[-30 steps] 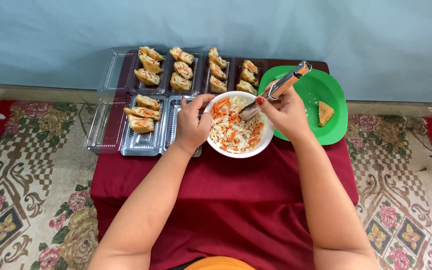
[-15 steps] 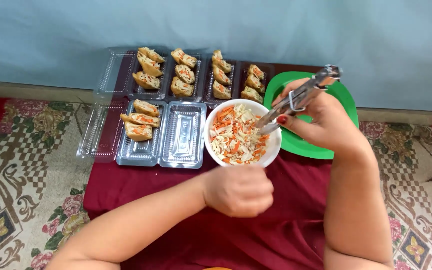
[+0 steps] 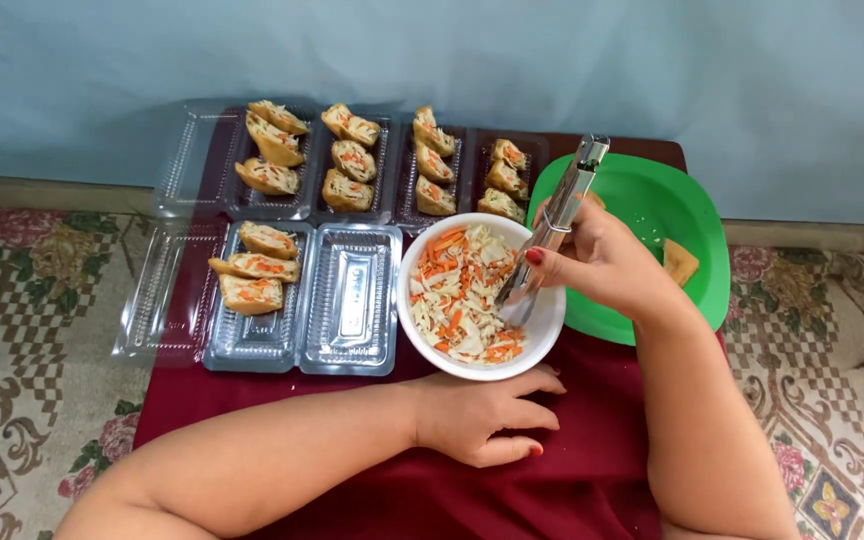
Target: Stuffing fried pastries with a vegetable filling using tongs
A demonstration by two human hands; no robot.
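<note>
Seen from above: right hand (image 3: 607, 262) clamped around shiny, ridged metal tongs (image 3: 555, 222), fingers curled tight, tips of the tongs dipped into the salad just below and left of the knuckles. Holding that salad, a smooth round white bowl (image 3: 542, 335) heaped with shredded pale cabbage and orange carrot strips (image 3: 460, 295). Left hand (image 3: 487, 412) resting loosely curled and empty on the dark red cloth (image 3: 552, 480), fingertips touching or almost touching the near rim of the bowl directly beyond them. Behind the right hand, partly covered by it, a glossy green plastic plate (image 3: 652, 200) with one golden fried pastry wedge (image 3: 679, 262) just right of the wrist. Far left of both hands, ribbed clear plastic clamshell trays (image 3: 352, 310), several filled with browned, stuffed pastry pieces (image 3: 252, 268), one compartment beside the bowl bare. Patterned floral carpet (image 3: 22, 300) on either side.
</note>
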